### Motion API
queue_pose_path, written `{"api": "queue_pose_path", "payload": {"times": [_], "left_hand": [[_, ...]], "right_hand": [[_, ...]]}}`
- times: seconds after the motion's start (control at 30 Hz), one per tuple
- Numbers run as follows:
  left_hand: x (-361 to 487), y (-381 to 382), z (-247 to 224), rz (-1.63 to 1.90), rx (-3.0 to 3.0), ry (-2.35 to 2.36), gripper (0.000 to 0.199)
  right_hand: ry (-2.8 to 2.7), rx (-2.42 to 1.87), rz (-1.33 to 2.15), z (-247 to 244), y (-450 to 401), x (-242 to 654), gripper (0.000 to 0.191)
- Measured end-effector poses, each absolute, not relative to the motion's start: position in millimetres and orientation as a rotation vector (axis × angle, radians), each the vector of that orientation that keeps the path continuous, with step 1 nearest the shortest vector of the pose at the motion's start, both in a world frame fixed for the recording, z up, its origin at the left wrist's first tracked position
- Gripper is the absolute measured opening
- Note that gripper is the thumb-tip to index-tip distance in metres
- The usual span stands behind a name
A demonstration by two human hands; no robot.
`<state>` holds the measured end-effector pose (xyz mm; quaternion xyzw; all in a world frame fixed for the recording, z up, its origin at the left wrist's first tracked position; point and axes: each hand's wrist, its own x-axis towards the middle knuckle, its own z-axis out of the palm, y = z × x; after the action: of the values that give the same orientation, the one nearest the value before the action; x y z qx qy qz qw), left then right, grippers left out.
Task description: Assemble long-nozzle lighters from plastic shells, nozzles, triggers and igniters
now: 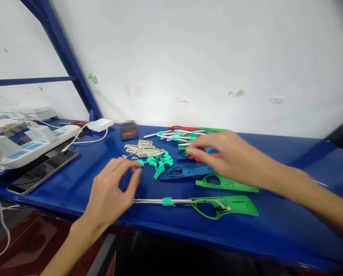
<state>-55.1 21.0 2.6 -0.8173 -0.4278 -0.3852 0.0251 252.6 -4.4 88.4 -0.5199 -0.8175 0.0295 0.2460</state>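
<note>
My left hand (111, 189) is at the left edge of a pile of teal clips (160, 163), its thumb and index finger curved toward each other with a gap between them. My right hand (226, 155) hovers over the blue and red casing pieces, its fingertips pinched near the metal rods (177, 134); what they hold, if anything, is hidden. In front lies a green casing half (240, 206) with a metal rod (151, 201) and a teal clip (168, 201) around the rod. Behind it are another green casing half (229, 184) and a blue one (185, 171).
Small beige parts (144, 148) lie behind the teal clips. A dark box (129, 130) stands near the wall. At the left are a phone (42, 172), a white power strip (36, 149) and cables. The blue table's front edge (211, 239) runs below my hands.
</note>
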Motion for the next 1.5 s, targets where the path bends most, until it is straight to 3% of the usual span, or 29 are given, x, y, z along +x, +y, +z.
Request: {"api": "queue_pose_path", "payload": {"times": [0.07,0.17,0.27,0.4,0.67,0.97,1.5], "left_hand": [[-36.0,-1.1,1.8,-1.182,-2.661,-1.114,0.012],[-4.3,-24.3,-0.4,-1.081,-2.867,-0.906,0.024],[14.8,-29.9,-2.5,-0.791,-2.973,-0.885,0.034],[11.8,-23.4,-4.1,-0.599,-3.016,-1.007,0.026],[6.0,-20.0,-1.8,-0.755,-3.072,-1.082,0.022],[16.3,-18.0,8.8,-0.813,-2.843,-0.881,0.021],[38.1,-18.5,30.6,-0.961,-2.724,-0.697,0.017]], "right_hand": [[-2.285,-1.432,0.097,71.5,-44.6,279.5,0.036],[-2.208,-1.5,-0.02,32.2,-93.3,305.9,0.033],[-2.102,-1.549,-0.056,-5.0,-118.3,314.1,0.033],[-1.944,-1.602,-0.069,-29.9,-125.6,310.7,0.031],[-1.859,-1.677,0.172,-33.7,-123.7,311.0,0.028],[-1.794,-1.751,0.477,-31.5,-124.3,310.5,0.035],[-1.82,-1.734,0.555,-23.9,-122.3,309.4,0.04]]}}
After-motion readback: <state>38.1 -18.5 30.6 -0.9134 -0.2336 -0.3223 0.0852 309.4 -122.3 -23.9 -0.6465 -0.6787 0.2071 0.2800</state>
